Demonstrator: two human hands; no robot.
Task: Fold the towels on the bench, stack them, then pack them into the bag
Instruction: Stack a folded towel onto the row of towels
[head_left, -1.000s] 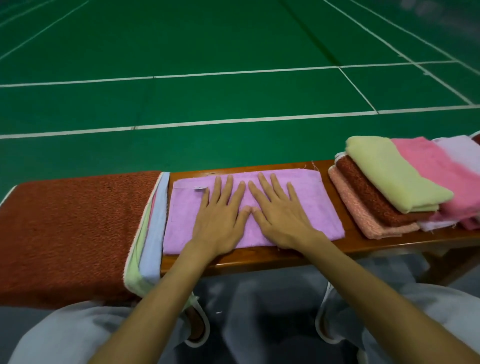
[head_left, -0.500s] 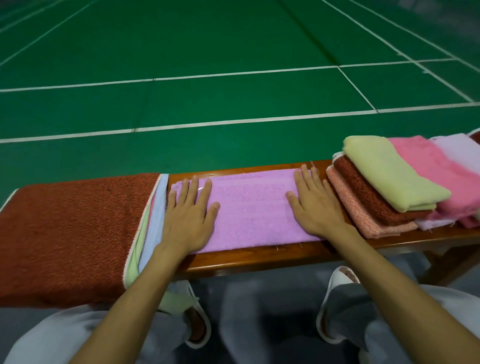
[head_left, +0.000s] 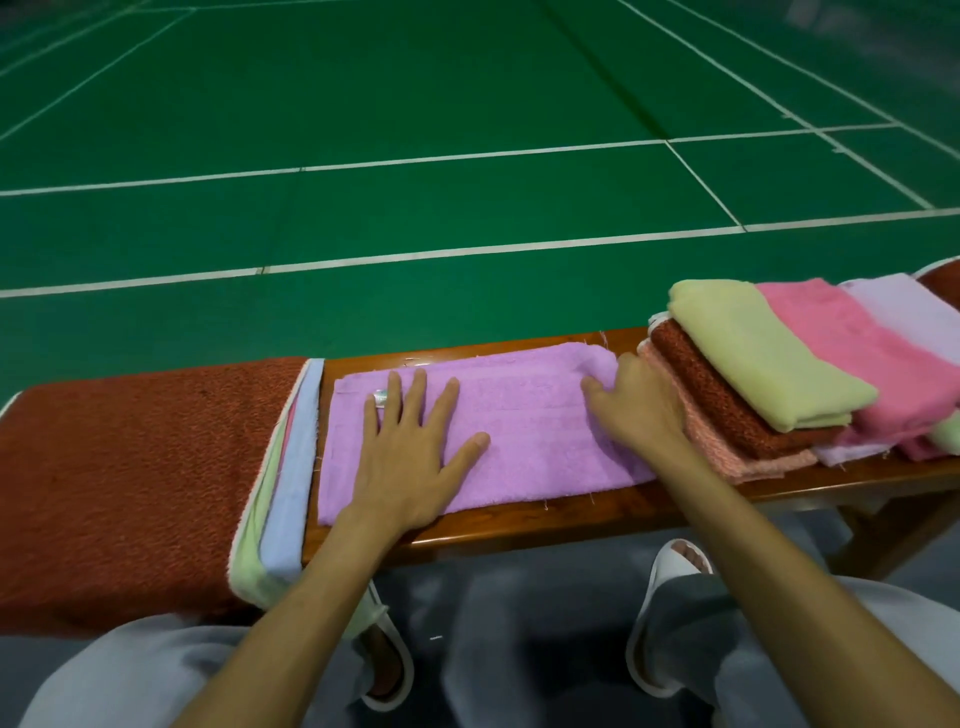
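Rust-red towel (head_left: 130, 467) draped over worktop (head_left: 519, 527) left end, pale layers beneath. Folded stack (head_left: 753, 374) at right end, yellow-green on top. Purple towel (head_left: 530, 415) flat mid-worktop, near front edge. Left hand (head_left: 410, 457) pressed flat on purple towel's left half, fingers straight, spread. Right hand (head_left: 639, 405) gripping its right edge: thumb on top, fingers curled round.

We lose the right hand's (head_left: 641, 410) fingers behind its own back at the purple towel's (head_left: 524, 431) right end, so we cannot tell its grip. The red towel (head_left: 130, 467) runs off the left edge and the folded pile (head_left: 883, 374) off the right. The label (head_left: 381, 397) is too small to read.
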